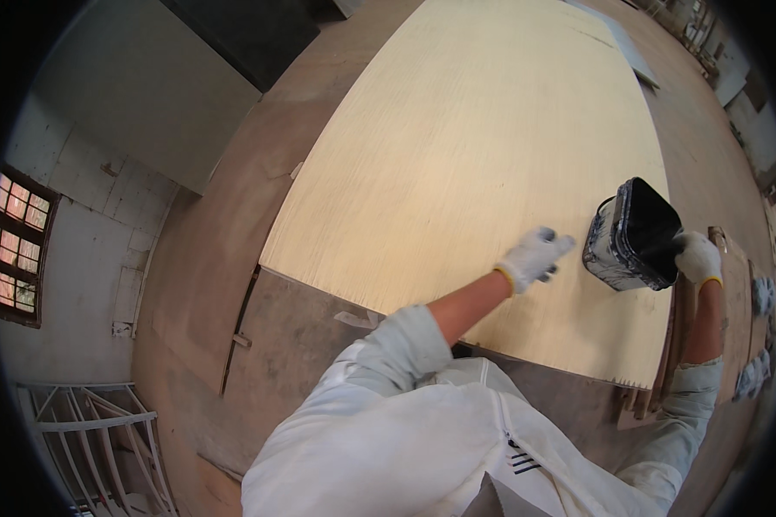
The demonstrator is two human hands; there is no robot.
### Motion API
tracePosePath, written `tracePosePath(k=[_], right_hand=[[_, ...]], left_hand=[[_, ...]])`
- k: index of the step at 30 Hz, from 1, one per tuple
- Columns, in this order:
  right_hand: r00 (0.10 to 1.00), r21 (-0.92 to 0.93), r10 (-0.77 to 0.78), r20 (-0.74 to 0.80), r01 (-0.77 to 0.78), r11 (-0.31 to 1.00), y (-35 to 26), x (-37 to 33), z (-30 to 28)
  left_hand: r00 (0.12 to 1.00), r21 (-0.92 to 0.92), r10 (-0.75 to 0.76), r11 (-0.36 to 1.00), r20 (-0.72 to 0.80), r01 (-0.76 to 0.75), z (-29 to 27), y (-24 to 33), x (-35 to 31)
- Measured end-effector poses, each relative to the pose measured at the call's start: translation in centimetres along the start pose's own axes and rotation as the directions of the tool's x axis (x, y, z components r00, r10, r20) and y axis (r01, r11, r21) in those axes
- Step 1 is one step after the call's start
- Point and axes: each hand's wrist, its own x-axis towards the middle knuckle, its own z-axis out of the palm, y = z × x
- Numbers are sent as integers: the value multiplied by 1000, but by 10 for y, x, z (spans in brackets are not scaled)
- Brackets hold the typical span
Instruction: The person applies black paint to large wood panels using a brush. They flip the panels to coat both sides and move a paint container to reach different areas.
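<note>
"Fingers [686, 245] of the right hand [700, 258]: what were they doing?"

"They were pinching the right edge of the bucket [612, 250], over at the right of the frame. I couldn't tell how far they reached inside."

"And the left hand [535, 256]?"

"Loosely spread and slightly blurred, right of centre. It pointed toward the bucket but was apart from it, over the pale board [457, 155]. Both hands wore white gloves [522, 262] with yellow cuffs."

"How did the bucket stand?"

"Tilted, its black inside facing the upper right, its outer wall smeared dark. It was in front of the board's lower right part; I couldn't tell whether its base touched."

"What of the arms?"

"Pale sleeves [401, 343] were pushed up the forearms, and a white jacket [379, 448] filled the lower middle."

"Farther out?"

"The board ran from the top of the frame to the lower right. A brown surface [207, 284] lay to its left. A window [21, 246] was set in the wall [90, 233] at the left edge, with a metal rack [95, 426] at lower left. A big grey panel [147, 95] stood at upper left, next to a black one [241, 39]."
</note>
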Motion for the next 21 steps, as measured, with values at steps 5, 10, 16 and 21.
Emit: tracePosePath(k=[5, 10, 16, 21], right_hand=[[935, 260, 116, -335, -27, 965, -4, -79, -48], [973, 709, 98, -207, 80, 700, -140, -136, -31], [996, 598, -78, 37, 40, 800, -334, -173, 63], [974, 510, -224, 13, 186, 840, -445, -167, 70]], left_hand=[[819, 222, 332, 941, -467, -255, -191, -77, -49], [374, 712, 612, 654, -697, 255, -405, -115, -167], [417, 655, 505, 612, -755, 444, -501, -127, -212], [513, 534, 256, 666, -819, 521, -504, -112, -216]])
